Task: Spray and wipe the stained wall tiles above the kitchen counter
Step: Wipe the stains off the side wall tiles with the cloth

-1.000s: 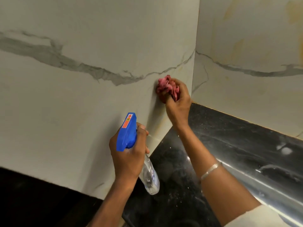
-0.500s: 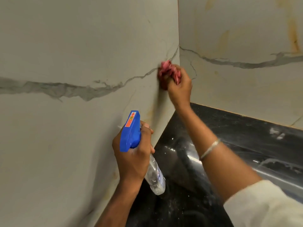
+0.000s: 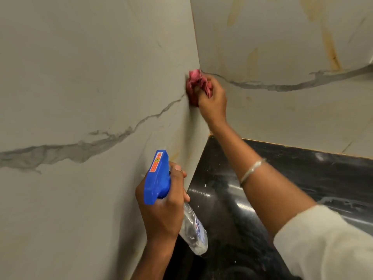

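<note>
my left hand [image 3: 161, 211] grips the spray bottle [image 3: 173, 201] near the counter, blue nozzle toward the left wall tile [image 3: 80, 87], clear body slanting down-right. my right hand [image 3: 213, 100] presses a crumpled pink cloth [image 3: 194, 80] into the tile corner.

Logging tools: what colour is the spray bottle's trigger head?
Blue, with an orange label; head view, spray bottle.

Orange sticker [image 3: 156, 163] on the spray bottle [image 3: 161, 182]: print unreadable.
</note>
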